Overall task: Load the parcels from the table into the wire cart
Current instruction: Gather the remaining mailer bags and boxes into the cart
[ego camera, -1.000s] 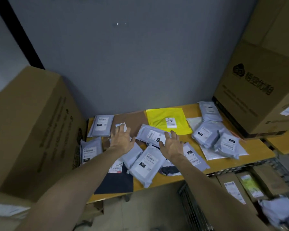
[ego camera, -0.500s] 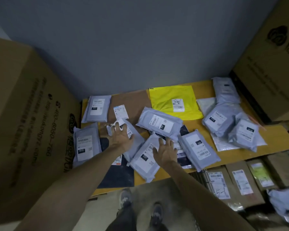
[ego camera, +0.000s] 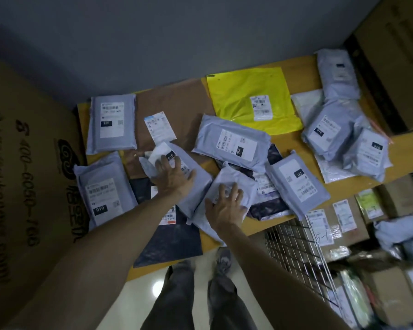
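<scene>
Both hands are open with fingers spread: the left hand [ego camera: 174, 178] lies flat on the grey mailer labelled 010 [ego camera: 197, 186], and the right hand [ego camera: 227, 207] presses the neighbouring grey mailer [ego camera: 235, 176] on the worktop [ego camera: 298, 72].

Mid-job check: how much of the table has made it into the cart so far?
Done: several parcels lie in the wire cart. In hand: left hand and right hand rest flat on two grey mailers, neither lifted yet. Left: about a dozen more on the table, including the yellow mailer.
</scene>
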